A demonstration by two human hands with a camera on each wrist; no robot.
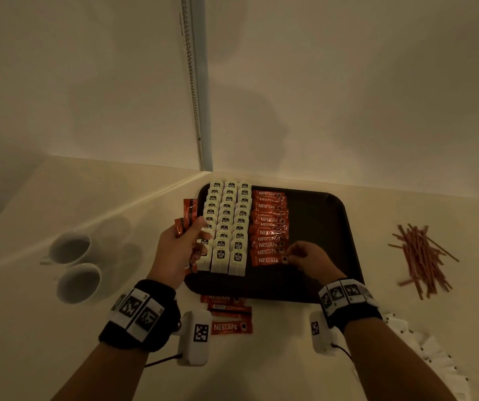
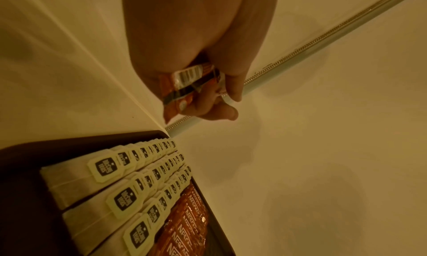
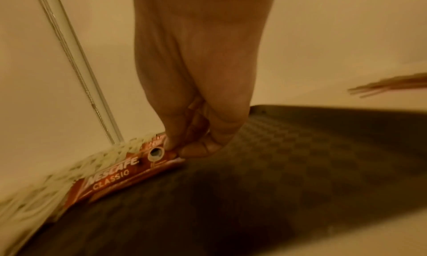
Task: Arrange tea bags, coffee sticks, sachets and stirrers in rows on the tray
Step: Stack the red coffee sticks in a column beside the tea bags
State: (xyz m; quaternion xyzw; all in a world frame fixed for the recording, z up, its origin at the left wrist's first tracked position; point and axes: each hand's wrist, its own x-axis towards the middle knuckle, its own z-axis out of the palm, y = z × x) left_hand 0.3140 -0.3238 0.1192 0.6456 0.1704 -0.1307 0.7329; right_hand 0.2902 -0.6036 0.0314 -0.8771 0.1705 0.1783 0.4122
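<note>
Left hand [image 1: 181,247] raised over the tray's left edge, fingers curled round a small bunch of Nescafé sticks [image 1: 187,217], ends fanning up and out past the knuckles; barcode side facing the wrist camera [image 2: 184,88]. Right hand [image 1: 309,260] low on the tray, fingertips [image 3: 196,148] pinching the right end of the nearest Nescafé Classic stick [image 1: 268,260], pressed flat at the front of the coffee row [image 1: 268,224]. Tea bags [image 1: 226,224] in three tidy columns on the left of the dark tray [image 1: 325,227], coffee column just beside them, right half of the tray bare. Three more coffee sticks [image 1: 229,314] lying loose on the pale counter [image 1: 44,328] just in front of the tray. Two white cups [image 1: 76,264] far left. Pile of reddish stirrers [image 1: 423,259] well off to the right, white sachets [image 1: 423,357] by the right forearm. Plain walls meeting in a corner behind, beaded chain [image 1: 193,82] hanging down it.
</note>
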